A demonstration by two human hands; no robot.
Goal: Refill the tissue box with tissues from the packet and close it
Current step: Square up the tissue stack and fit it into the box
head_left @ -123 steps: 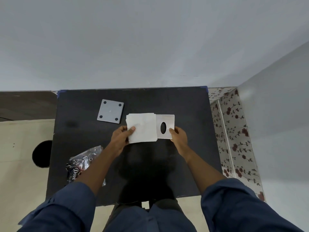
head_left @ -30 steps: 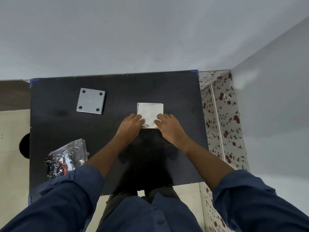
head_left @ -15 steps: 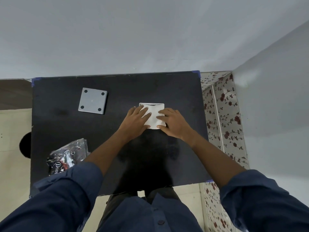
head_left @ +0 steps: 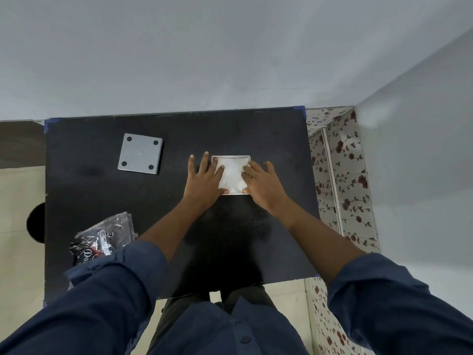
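Note:
A white square tissue box [head_left: 231,158] lies open on the black table [head_left: 89,190], right of centre, with white tissues [head_left: 231,175] filling it. My left hand [head_left: 203,181] lies flat with fingers spread on the box's left side and on the tissues. My right hand [head_left: 263,183] presses flat on the right side of the tissues. Both hands hold nothing. The grey square lid [head_left: 140,157], with four dark dots at its corners, lies apart at the back left. A crumpled dark plastic packet [head_left: 102,239] rests at the front left.
The table stands against a grey wall, with another wall close on the right. A floral-patterned surface [head_left: 340,175] runs along the table's right edge. Left of the table is pale floor with a dark round hole [head_left: 35,222].
Earlier I held the tissue stack next to the box. The tissues now lie in the box, and both hands have spread flat over them.

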